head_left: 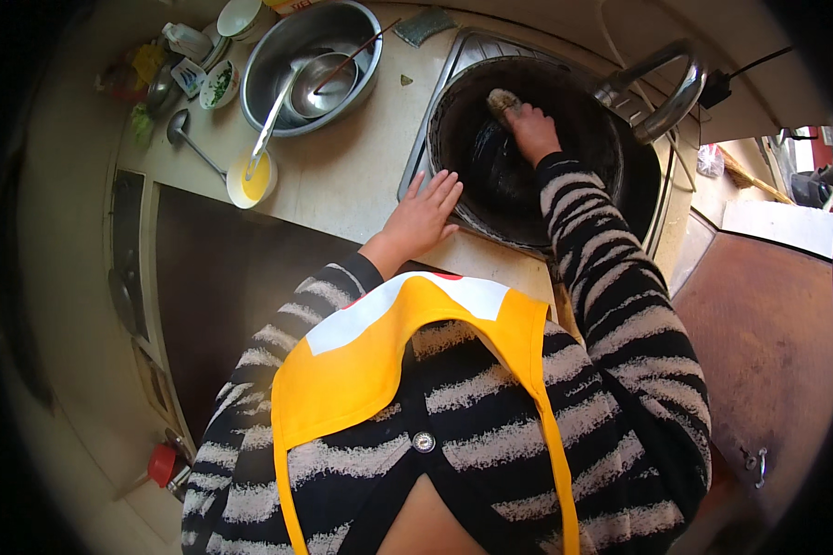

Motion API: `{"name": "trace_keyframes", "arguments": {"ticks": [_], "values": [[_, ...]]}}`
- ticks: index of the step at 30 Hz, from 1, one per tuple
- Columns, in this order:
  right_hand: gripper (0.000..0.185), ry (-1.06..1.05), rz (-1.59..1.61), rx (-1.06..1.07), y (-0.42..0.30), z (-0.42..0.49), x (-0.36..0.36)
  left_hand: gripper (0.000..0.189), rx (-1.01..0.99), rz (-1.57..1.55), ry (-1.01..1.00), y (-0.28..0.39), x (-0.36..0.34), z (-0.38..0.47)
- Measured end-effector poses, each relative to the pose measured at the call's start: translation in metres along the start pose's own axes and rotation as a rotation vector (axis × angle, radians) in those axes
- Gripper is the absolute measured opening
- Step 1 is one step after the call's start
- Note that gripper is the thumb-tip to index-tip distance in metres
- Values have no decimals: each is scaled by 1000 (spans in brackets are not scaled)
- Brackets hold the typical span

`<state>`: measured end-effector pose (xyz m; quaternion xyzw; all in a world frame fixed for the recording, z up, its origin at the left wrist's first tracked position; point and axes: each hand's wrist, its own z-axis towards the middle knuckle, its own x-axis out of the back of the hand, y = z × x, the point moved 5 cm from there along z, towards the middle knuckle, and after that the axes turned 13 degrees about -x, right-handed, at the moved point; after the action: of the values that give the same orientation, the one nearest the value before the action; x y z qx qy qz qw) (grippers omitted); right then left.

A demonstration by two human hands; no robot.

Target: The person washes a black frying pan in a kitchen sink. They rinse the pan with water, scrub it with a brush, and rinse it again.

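A large blackened wok (pixel 583 104) sits over the stainless steel sink (pixel 416 159). Inside it, my right hand (pixel 533 133) grips a worn tan scrubber (pixel 502 101), probably a loofah, against the wok's inner wall. Wet streaks shine on the dark metal below the scrubber. My left hand (pixel 422 215) lies palm down at the near left rim of the wok and sink, fingers apart and holding nothing. My right sleeve hides part of the wok's near right side.
A curved metal faucet (pixel 673 90) overhangs the wok's right side. Left on the counter (pixel 347 187) stand a steel basin (pixel 257 76) holding a smaller steel bowl (pixel 326 94), a bowl of yellow liquid (pixel 257 184), a ladle (pixel 198 147) and a bowl of chopped greens (pixel 219 84). A green scouring pad (pixel 423 26) lies behind.
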<state>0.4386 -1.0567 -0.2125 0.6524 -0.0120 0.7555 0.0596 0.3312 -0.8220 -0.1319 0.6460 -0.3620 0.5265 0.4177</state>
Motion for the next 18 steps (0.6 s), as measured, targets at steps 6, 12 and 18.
{"name": "trace_keyframes", "arguments": {"ticks": [6, 12, 18], "values": [[27, -67, -71, -43, 49, -19, -4, 68, 39, -6, -44, 0, -2, -1], [24, -751, 125, 39, 56, -84, 18, 70, 62, -31, -27, 2, 3, 0], [34, -554, 431, 222, -47, -80, 27, 71, 78, -73, 11, 0, 2, -1]]}}
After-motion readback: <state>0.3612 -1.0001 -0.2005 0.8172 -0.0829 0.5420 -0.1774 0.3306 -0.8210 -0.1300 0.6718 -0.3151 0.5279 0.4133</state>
